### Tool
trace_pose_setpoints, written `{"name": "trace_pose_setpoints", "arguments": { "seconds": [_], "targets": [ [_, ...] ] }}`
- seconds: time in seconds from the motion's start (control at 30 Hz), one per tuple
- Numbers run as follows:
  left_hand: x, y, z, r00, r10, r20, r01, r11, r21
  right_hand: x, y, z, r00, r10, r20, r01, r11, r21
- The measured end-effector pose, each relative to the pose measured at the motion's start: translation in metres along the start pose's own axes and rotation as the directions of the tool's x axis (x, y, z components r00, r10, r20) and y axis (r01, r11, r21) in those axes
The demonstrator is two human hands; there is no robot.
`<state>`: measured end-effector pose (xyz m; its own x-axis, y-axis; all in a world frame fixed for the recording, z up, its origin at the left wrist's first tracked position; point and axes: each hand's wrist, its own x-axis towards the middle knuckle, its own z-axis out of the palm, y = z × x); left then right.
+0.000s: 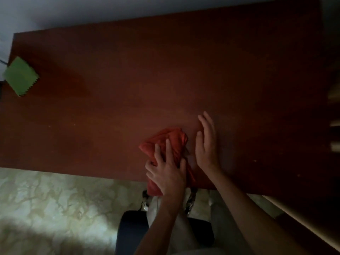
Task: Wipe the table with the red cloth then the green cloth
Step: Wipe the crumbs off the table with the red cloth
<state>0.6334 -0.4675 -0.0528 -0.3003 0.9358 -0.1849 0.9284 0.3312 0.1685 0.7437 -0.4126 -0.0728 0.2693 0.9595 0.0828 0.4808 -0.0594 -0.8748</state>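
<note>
Red cloth (165, 142), crumpled at the table (128, 70) edge under spread left-hand fingers (158, 153); right hand (206, 144) straight-fingered beside.

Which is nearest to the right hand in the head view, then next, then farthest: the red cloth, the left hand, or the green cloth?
From the right hand:
1. Red cloth, just to its left by the near table edge.
2. Left hand, pressing on that cloth, slightly lower left; close to the cloth's rank, but a little farther.
3. Green cloth, far off at the table's left end.
</note>
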Motion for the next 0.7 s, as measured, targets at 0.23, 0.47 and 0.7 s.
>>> {"name": "trace_pose_setpoints", "arguments": {
  "seconds": [0.23, 0.47, 0.7],
  "targets": [
    [-0.047, 0.122, 0.026, 0.989, 0.109, 0.105, -0.110, 0.994, 0.007, -0.003, 0.087, -0.174, 0.988, 0.064, -0.143, -0.113, 0.923, -0.368],
    [-0.023, 0.129, 0.020, 0.896, 0.422, 0.142, -0.430, 0.902, 0.037, -0.016, 0.132, -0.239, 0.909, 0.389, -0.149, -0.416, 0.862, -0.290],
    [0.105, 0.011, -0.030, 0.996, 0.087, -0.001, -0.086, 0.989, 0.120, -0.019, 0.129, -0.234, 0.917, 0.329, -0.224, -0.383, 0.883, -0.272]
  ]
}}
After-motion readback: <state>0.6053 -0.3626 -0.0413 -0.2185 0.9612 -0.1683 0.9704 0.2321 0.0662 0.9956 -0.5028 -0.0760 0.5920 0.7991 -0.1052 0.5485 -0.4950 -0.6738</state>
